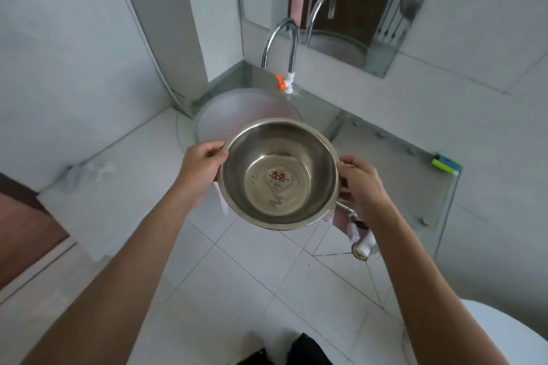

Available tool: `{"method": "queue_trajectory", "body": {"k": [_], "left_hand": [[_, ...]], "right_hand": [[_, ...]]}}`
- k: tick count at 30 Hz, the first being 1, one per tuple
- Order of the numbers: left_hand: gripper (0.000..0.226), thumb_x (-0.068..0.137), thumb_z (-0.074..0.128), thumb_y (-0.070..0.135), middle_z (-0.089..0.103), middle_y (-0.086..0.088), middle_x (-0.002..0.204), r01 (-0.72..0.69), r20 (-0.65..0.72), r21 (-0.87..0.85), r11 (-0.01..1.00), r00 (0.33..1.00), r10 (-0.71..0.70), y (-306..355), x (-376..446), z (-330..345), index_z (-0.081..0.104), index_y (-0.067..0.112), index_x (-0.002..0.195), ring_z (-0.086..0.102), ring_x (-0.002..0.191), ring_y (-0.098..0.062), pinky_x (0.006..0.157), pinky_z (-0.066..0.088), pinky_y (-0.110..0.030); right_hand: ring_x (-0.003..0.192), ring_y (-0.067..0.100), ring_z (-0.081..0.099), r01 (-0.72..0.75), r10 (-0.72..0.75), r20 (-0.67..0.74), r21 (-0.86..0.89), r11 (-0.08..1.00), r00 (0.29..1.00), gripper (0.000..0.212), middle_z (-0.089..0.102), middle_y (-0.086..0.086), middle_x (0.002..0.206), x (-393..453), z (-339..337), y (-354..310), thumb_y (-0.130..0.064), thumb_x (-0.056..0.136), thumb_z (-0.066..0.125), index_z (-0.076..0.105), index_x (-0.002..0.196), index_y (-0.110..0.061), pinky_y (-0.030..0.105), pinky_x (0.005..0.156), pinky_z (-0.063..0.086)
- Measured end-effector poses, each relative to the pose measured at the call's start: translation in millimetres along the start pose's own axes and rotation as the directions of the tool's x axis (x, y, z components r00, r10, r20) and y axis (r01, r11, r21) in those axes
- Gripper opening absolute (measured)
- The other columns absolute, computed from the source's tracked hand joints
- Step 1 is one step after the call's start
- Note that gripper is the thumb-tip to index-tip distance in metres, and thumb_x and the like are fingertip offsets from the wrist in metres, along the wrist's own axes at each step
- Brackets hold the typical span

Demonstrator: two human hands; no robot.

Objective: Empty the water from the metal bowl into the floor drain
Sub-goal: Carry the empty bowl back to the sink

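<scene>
Left hand (204, 167) clamped on the left rim of the metal bowl (278, 173), thumb over the edge. Bowl held level in mid-air, centre of view, w/ a shallow layer of water over a red emblem on its bottom. Just beyond it, a round sink (243, 108) w/ 1 curved tap (281, 47). Right hand (360, 184) clamped on the right rim. Floor drain (359, 252) lies near-right, below the bowl, on the tiled floor (252, 275). Far right, a glass shelf (415, 178).
</scene>
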State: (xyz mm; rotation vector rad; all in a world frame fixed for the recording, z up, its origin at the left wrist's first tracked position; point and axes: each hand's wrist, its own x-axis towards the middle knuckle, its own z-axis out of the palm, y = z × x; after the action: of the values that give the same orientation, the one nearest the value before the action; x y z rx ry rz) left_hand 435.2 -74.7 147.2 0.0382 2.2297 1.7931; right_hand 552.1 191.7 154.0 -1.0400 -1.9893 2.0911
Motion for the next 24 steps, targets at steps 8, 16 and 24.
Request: {"method": "queue_trajectory", "body": {"k": [8, 16, 24], "left_hand": [[0.032, 0.102, 0.057, 0.013, 0.078, 0.011, 0.074, 0.072, -0.055, 0.09, 0.993, 0.996, -0.067, -4.5, 94.8, -39.0, 0.074, 0.035, 0.086, 0.07, 0.073, -0.013, 0.064, 0.06, -0.029], [0.034, 0.099, 0.054, 0.002, 0.077, -0.013, 0.088, 0.147, -0.052, 0.236, 0.961, 0.989, -0.139, -8.0, 241.2, -49.9, 0.076, 0.026, 0.09, 0.068, 0.074, -0.026, 0.066, 0.059, -0.039], [0.033, 0.094, 0.059, -0.002, 0.075, -0.023, 0.113, 0.248, 0.033, 0.37, 0.895, 0.96, -0.28, -42.6, 349.2, -43.9, 0.071, 0.002, 0.124, 0.07, 0.095, -0.038, 0.083, 0.059, -0.046]], "right_hand": [[0.043, 0.009, 0.063, -0.059, 0.059, 0.01, -0.004, 0.998, 0.998, 0.015, 0.067, -0.003, 0.055, 91.3, 71.5, -6.9, -0.012, 0.099, 0.057, 0.071, 0.097, -0.013, 0.026, 0.046, 0.055], [0.047, 0.014, 0.061, -0.149, 0.149, -0.023, 0.006, 0.989, 0.989, 0.012, 0.068, 0.007, 0.072, 220.3, 140.9, -2.7, -0.016, 0.095, 0.057, 0.07, 0.095, -0.016, 0.025, 0.046, 0.052], [0.061, 0.019, 0.067, -0.271, 0.263, -0.077, -0.112, 0.956, 0.962, 0.041, 0.074, 0.013, 0.094, 274.8, 169.6, 18.6, -0.003, 0.085, 0.054, 0.069, 0.122, -0.011, 0.022, 0.048, 0.053]]}}
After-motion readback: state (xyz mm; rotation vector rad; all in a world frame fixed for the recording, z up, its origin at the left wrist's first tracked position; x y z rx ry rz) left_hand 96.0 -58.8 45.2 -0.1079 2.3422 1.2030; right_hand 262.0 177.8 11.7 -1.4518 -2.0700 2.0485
